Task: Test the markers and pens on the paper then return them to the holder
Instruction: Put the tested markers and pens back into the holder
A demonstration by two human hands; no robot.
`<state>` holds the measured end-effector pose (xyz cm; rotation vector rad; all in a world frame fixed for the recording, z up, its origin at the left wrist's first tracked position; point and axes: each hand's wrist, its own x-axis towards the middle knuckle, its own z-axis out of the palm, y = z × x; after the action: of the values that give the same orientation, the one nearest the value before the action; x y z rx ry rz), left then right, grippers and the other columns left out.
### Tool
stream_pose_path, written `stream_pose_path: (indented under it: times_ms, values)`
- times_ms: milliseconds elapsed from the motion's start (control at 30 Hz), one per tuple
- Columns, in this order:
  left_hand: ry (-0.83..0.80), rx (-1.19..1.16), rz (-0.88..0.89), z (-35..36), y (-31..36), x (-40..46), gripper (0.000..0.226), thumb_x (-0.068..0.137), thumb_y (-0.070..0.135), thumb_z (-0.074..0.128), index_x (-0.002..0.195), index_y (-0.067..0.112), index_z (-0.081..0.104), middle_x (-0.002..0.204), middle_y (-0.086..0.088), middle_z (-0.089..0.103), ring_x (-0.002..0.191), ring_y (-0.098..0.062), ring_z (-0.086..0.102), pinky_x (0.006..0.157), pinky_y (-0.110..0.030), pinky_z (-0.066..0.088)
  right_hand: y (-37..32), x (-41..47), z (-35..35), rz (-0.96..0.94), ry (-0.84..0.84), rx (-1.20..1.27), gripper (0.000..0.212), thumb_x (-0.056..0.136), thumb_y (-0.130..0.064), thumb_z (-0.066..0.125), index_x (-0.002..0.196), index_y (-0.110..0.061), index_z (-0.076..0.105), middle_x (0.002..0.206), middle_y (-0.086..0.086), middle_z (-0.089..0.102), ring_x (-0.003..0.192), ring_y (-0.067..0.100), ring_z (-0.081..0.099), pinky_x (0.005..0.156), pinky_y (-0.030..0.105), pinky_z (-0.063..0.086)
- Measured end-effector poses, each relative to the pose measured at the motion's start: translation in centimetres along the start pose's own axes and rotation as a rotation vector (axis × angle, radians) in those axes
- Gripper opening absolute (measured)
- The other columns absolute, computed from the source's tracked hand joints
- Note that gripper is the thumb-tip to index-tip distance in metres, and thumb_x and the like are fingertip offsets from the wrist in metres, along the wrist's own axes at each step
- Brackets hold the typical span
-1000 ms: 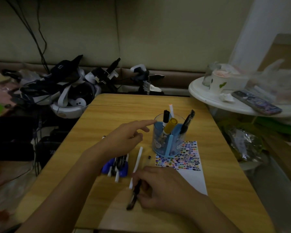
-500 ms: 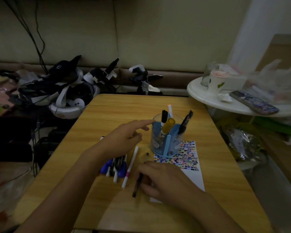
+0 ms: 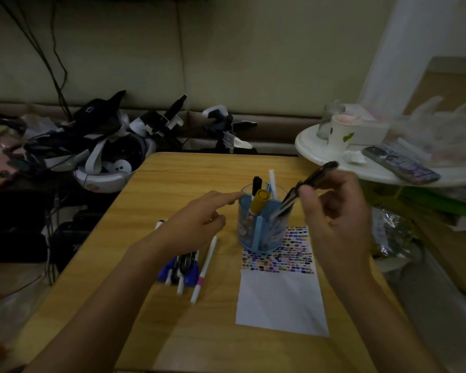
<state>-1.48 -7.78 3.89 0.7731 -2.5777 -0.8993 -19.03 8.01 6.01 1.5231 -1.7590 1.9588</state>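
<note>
A clear blue pen holder (image 3: 262,230) stands on the wooden table (image 3: 172,170), holding a yellow-capped marker (image 3: 259,201), a black marker (image 3: 256,183) and a white pen (image 3: 272,181). My right hand (image 3: 334,219) pinches a black pen (image 3: 311,181), raised at a slant over the holder's right side, tip down into it. My left hand (image 3: 197,222) hovers left of the holder, index finger pointing at its rim, holding nothing. White paper (image 3: 280,300) with rows of colour marks lies partly under the holder. Loose pens (image 3: 182,267) and a white pen with a pink band (image 3: 203,270) lie under my left hand.
A round white side table (image 3: 320,154) at the right carries a paper cup (image 3: 343,131), a glass jar, a phone (image 3: 400,164) and plastic bags. Headsets, cables and controllers (image 3: 105,146) are piled behind the table's left far edge.
My right hand lifted the black pen from the table near the paper and carried it up and right to the holder. The left hand stayed almost still.
</note>
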Motion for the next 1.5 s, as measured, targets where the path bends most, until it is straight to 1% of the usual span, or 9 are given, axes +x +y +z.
stream_pose_path:
  times_ms: [67, 167, 400, 700, 800, 967, 1100, 1400, 1500]
  values:
    - [0.020, -0.008, -0.002, 0.1, 0.1, 0.0, 0.061, 0.101, 0.010, 0.045, 0.149, 0.046, 0.032, 0.136, 0.015, 0.045, 0.108, -0.007, 0.058, 0.093, -0.029, 0.052, 0.3, 0.6, -0.5, 0.019, 0.076, 0.016, 0.014, 0.096, -0.032, 0.062, 0.102, -0.040, 0.052, 0.078, -0.005, 0.061, 0.063, 0.019, 0.058, 0.055, 0.045, 0.050]
    - [0.021, -0.026, -0.001, 0.1, 0.2, 0.1, 0.059, 0.101, 0.008, 0.045, 0.149, 0.040, 0.036, 0.139, 0.013, 0.045, 0.112, -0.009, 0.058, 0.097, -0.032, 0.051, 0.5, 1.1, -0.8, 0.048, 0.117, 0.052, 0.028, 0.096, -0.027, 0.063, 0.112, -0.043, 0.046, 0.089, -0.003, 0.063, 0.070, 0.025, 0.060, 0.059, 0.051, 0.051]
    - [-0.003, -0.028, -0.002, 0.2, 0.4, 0.1, 0.062, 0.100, 0.004, 0.043, 0.150, 0.040, 0.035, 0.137, 0.011, 0.047, 0.114, -0.009, 0.055, 0.093, -0.018, 0.045, 1.1, 0.9, 0.0, 0.024, -0.013, -0.093, 0.055, 0.094, -0.018, 0.067, 0.136, -0.033, 0.035, 0.095, -0.011, 0.064, 0.069, 0.012, 0.063, 0.059, 0.024, 0.050]
    - [-0.026, -0.018, -0.022, 0.0, 0.1, -0.1, 0.063, 0.101, 0.008, 0.043, 0.149, 0.047, 0.032, 0.138, 0.013, 0.049, 0.111, -0.009, 0.058, 0.095, -0.031, 0.051, 2.0, 0.2, 0.7, -0.151, -0.166, -0.344, 0.021, 0.096, -0.022, 0.062, 0.117, -0.022, 0.064, 0.105, -0.013, 0.051, 0.072, 0.005, 0.056, 0.062, 0.026, 0.049]
    - [-0.034, -0.006, -0.018, 0.0, 0.2, -0.1, 0.063, 0.101, 0.008, 0.044, 0.150, 0.047, 0.031, 0.138, 0.013, 0.049, 0.111, -0.008, 0.058, 0.096, -0.030, 0.051, 2.1, 0.0, 0.8, -0.174, -0.166, -0.364, 0.018, 0.094, -0.018, 0.063, 0.111, -0.022, 0.066, 0.108, -0.008, 0.053, 0.070, -0.001, 0.054, 0.061, 0.015, 0.046]
    - [-0.023, 0.007, -0.019, -0.3, 0.1, -0.3, 0.066, 0.101, 0.009, 0.045, 0.149, 0.051, 0.029, 0.138, 0.013, 0.050, 0.110, -0.008, 0.058, 0.095, -0.030, 0.052, 1.9, -0.4, 0.8, -0.162, -0.147, -0.362, 0.026, 0.092, -0.013, 0.064, 0.117, -0.021, 0.064, 0.112, -0.010, 0.048, 0.069, 0.001, 0.054, 0.061, 0.017, 0.046]
    - [-0.001, -0.017, -0.019, -0.6, -0.2, -0.4, 0.063, 0.102, 0.009, 0.044, 0.146, 0.052, 0.033, 0.136, 0.015, 0.051, 0.112, -0.008, 0.058, 0.095, -0.030, 0.051, 1.1, -1.6, 1.6, -0.186, -0.108, -0.333, 0.011, 0.091, -0.012, 0.062, 0.101, -0.015, 0.060, 0.100, -0.008, 0.046, 0.068, -0.001, 0.047, 0.060, 0.011, 0.038]
    - [-0.004, -0.015, 0.014, -0.6, -0.3, -0.4, 0.064, 0.101, 0.006, 0.045, 0.143, 0.053, 0.036, 0.132, 0.013, 0.052, 0.108, -0.006, 0.059, 0.094, -0.030, 0.051, 1.6, -6.8, 5.5, -0.312, -0.866, -0.370, 0.025, 0.094, -0.029, 0.048, 0.112, -0.030, 0.065, 0.111, -0.009, 0.054, 0.088, 0.008, 0.056, 0.060, 0.024, 0.043]
    - [0.000, -0.017, 0.020, -0.6, -0.3, -0.4, 0.063, 0.101, 0.005, 0.044, 0.142, 0.053, 0.036, 0.133, 0.011, 0.053, 0.108, -0.008, 0.059, 0.095, -0.030, 0.051, 1.8, -7.5, 5.9, -0.299, -0.986, -0.351, 0.029, 0.095, -0.030, 0.052, 0.120, -0.037, 0.066, 0.118, -0.009, 0.056, 0.097, 0.014, 0.060, 0.066, 0.028, 0.048]
